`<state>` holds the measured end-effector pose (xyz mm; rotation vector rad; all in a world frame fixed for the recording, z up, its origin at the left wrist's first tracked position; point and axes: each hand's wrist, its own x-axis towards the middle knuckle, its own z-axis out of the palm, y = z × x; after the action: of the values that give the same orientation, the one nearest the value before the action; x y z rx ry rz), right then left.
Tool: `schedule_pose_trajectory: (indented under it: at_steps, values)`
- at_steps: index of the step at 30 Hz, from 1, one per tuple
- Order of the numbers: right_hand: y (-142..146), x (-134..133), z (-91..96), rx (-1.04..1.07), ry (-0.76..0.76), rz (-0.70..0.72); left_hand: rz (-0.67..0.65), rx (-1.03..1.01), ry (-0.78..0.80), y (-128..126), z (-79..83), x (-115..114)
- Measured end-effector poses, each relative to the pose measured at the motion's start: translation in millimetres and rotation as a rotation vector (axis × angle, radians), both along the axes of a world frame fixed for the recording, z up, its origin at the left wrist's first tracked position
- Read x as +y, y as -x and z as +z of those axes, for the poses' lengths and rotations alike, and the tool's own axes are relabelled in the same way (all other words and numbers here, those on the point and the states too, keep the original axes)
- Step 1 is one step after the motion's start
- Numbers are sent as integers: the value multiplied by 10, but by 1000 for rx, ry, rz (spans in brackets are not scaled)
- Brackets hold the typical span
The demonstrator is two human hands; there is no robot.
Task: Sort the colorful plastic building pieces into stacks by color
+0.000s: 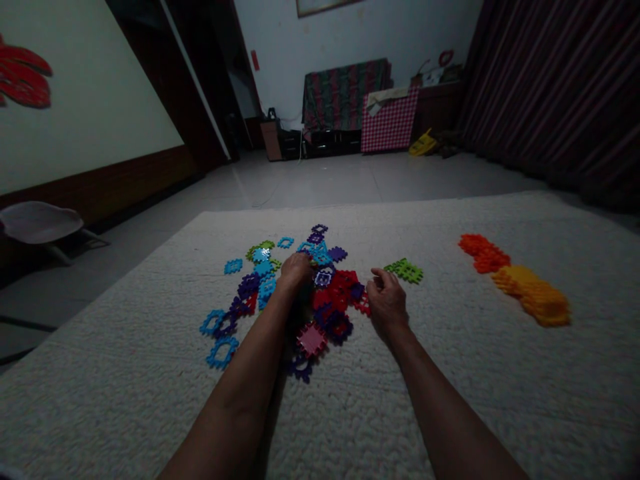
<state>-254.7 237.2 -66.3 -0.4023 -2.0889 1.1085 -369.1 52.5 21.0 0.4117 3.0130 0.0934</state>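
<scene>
Single head-worn view, facing forward and down over the pale mat (150, 393), which fills most of the lower frame. Forearms (240, 393) enter at bottom edge, close to camera; left hand (297, 269) and right hand (387, 300) mid-frame. Far wall (275, 40) top centre, well back.

Dim light, stretched edges.

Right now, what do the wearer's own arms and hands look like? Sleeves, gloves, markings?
Left hand and right hand ungloved. Left forearm and right forearm bare to the frame edge: no sleeves, watch or cables visible. Too dim to rule out rings or small markings.
</scene>
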Motion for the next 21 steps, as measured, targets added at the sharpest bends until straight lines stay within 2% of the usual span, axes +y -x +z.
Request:
schedule_pose_trajectory:
  at_steps: [4,7,11,14,17,21]
  values:
    - [-20,-31,48,38,81,0,24,101,-46,-57,173,86]
    - [-45,-17,96,72,203,-81,-53,134,-152,-143,225,360]
    - [-56,49,111,59,293,-225,-214,-52,-348,-284,113,842]
    - [-41,77,85,123,255,-248,-279,-116,-519,-324,-1,1030]
    - [-42,75,85,114,224,-242,-241,-38,-556,-235,-33,948]
    - [-73,51,142,51,207,-194,-41,110,-437,74,22,555]
